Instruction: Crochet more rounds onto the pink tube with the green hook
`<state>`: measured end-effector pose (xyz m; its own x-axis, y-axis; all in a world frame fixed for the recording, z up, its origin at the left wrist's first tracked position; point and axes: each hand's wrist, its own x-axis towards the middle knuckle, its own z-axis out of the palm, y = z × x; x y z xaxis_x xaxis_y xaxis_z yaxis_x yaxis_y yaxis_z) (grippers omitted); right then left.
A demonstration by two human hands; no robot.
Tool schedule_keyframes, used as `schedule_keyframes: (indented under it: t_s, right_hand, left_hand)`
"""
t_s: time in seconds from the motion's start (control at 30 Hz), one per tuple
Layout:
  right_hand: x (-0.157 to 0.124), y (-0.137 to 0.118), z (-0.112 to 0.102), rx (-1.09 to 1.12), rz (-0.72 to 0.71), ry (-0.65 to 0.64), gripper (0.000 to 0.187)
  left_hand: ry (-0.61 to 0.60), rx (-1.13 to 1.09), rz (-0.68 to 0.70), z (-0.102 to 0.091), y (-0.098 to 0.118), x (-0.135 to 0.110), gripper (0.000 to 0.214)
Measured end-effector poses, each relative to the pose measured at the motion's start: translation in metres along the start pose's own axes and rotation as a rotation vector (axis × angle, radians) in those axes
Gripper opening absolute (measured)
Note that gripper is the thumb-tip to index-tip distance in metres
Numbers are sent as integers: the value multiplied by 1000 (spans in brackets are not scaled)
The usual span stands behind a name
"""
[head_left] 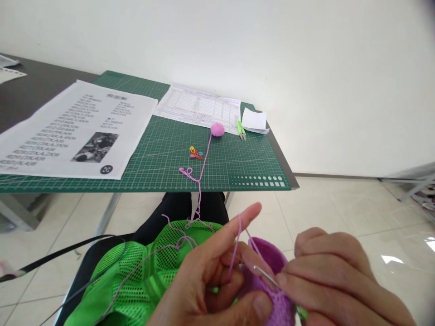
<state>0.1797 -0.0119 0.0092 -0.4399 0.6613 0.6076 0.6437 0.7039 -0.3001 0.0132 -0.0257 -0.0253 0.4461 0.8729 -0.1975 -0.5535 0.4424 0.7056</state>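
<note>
A purple crochet piece (270,253) with a round, hollow rim is pinched between the thumb and fingers of my left hand (217,276). That hand's index finger points up, with pink-purple yarn (235,249) looped over it and running down to the piece. My right hand (333,276) grips a crochet hook (267,276), its metal tip lying at the edge of the piece, close to the yarn. Part of a green handle shows beneath the right hand. From the table a twisted yarn strand hangs down onto the green mesh vest over my lap.
A green cutting mat (163,149) covers the table. On it lie a small yarn ball (217,129), coloured stitch markers (196,153), green-handled snips (241,130), a printed pattern sheet (68,131), a form sheet (200,106) and white paper slips (254,120). A white wall stands behind.
</note>
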Motion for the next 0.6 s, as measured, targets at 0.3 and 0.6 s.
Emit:
schedule_keyframes:
  t_s: [0.3, 0.6]
  right_hand:
    - [4, 5, -1, 145, 4, -26, 37]
    - [10, 5, -4, 280, 71, -73, 38]
  left_hand:
    - [93, -46, -132, 2, 3, -4, 58]
    - [74, -110, -107, 3, 8, -1, 57]
